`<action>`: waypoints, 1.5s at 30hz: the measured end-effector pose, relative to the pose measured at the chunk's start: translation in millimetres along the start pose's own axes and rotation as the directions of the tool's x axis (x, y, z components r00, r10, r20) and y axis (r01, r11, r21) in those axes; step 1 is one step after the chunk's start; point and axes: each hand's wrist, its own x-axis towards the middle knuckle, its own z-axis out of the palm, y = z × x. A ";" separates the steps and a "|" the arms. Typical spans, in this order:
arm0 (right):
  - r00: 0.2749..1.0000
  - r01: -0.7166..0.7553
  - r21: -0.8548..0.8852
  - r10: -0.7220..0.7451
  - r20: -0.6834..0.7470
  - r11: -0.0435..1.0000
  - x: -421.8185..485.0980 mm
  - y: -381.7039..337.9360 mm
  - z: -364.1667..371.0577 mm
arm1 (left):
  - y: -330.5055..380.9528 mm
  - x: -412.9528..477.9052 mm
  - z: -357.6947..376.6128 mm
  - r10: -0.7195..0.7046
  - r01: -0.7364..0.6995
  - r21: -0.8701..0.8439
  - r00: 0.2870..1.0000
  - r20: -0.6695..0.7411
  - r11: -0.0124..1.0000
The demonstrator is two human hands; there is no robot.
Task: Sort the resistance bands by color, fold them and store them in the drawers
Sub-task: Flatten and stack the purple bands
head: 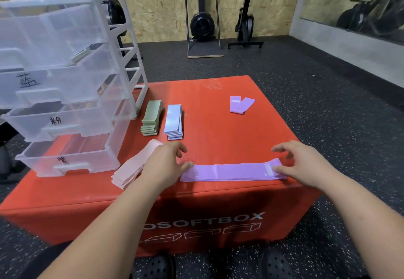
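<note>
A stack of purple bands (231, 172) lies flat and lengthwise near the front edge of the red soft box (218, 125). My left hand (166, 163) touches its left end with the thumb, fingers loosely curled above. My right hand (306, 165) rests its thumb on the right end by the white label. Another purple band (240, 104) lies bent at the back right. A green stack (152, 118), a light blue stack (173, 122) and a pink stack (133, 167) sit to the left. The clear drawer unit (65, 82) stands at the left with its drawers pulled out.
Black speckled floor surrounds the box. Exercise machines (203, 21) stand against the wooden back wall. My black shoes (218, 265) are at the box's front.
</note>
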 end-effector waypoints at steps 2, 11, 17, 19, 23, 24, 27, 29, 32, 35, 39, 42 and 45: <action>0.994 0.059 -0.026 -0.056 0.094 0.998 -2.7 2.6 -4.2 | -3.0 0.1 -3.9 0.113 -0.115 0.036 0.991 0.074 0.993; 0.990 0.060 0.002 -0.060 0.132 0.998 -3.8 4.3 -1.4 | -8.8 -5.0 -6.6 0.160 -0.195 0.148 0.961 0.224 0.970; 0.983 0.077 -0.051 -0.067 0.169 0.996 -0.1 5.8 2.0 | -10.2 -4.6 -8.0 0.181 -0.237 0.185 0.943 0.279 0.954; 0.982 0.082 -0.071 -0.068 0.176 0.994 1.7 6.2 2.4 | -9.9 -3.0 -8.0 0.191 -0.251 0.192 0.940 0.282 0.949; 0.974 0.099 -0.063 -0.083 0.209 0.993 6.6 3.8 -0.6 | -9.4 1.4 -6.6 0.208 -0.267 0.172 0.931 0.300 0.948; 0.975 0.106 -0.055 -0.093 0.203 0.993 9.1 2.5 -1.9 | -8.1 3.9 -6.1 0.214 -0.270 0.154 0.927 0.308 0.950; 0.985 0.106 -0.005 -0.105 0.135 0.994 20.9 -4.2 -5.3 | 0.8 16.5 -3.2 0.213 -0.256 0.104 0.927 0.308 0.961; 0.990 0.101 0.021 -0.103 0.100 0.995 35.4 -9.3 -4.1 | 8.8 28.6 1.7 0.220 -0.252 0.077 0.931 0.290 0.965; 0.992 0.104 -0.003 -0.103 0.066 0.995 63.2 -16.1 5.1 | 19.8 49.1 14.7 0.230 -0.257 0.060 0.931 0.282 0.965; 0.997 0.059 -0.089 -0.054 0.061 0.994 93.2 -24.1 16.9 | 24.6 71.0 31.9 0.240 -0.262 0.043 0.931 0.275 0.964; 0.998 0.000 -0.127 0.009 0.064 0.992 134.9 -34.1 33.4 | 23.5 95.9 53.6 0.262 -0.284 0.051 0.929 0.260 0.957; 0.997 -0.043 -0.133 0.050 0.052 0.990 165.1 -39.0 45.8 | 20.2 109.9 67.2 0.269 -0.293 0.068 0.932 0.244 0.954; 0.993 -0.072 -0.191 0.088 0.078 0.979 192.7 -48.9 52.5 | 18.6 119.4 73.8 0.274 -0.301 0.099 0.937 0.217 0.949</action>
